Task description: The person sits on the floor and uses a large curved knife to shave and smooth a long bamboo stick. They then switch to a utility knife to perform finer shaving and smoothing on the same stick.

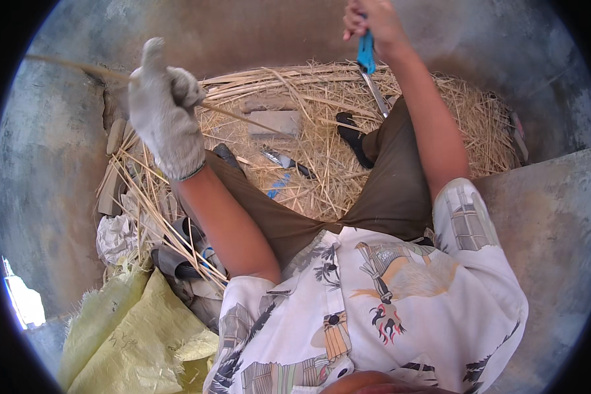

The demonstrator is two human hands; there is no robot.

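Note:
My left hand (pixel 167 121), in a pale knitted work glove, is raised at the left with its fingers closed on a thin bamboo-like strip (pixel 246 119). The strip slants from the far left wall down to the right, past the hand, above the shavings. High at the right of centre, my bare right hand (pixel 379 27) grips a blue snap-off utility knife (pixel 366 58). Its long metal blade points down toward my right knee, apart from the strip. The fingertips of that hand are partly cut off by the upper edge.
Straw-like shavings (pixel 469 115) cover the floor around my feet. Between them lie a grey block (pixel 274 123), a second knife (pixel 284 159) with a dark handle, and a blue scrap (pixel 279 184). A yellowish woven sack (pixel 134 338) and crumpled white sheet (pixel 115 238) lie at left. Walls enclose the space.

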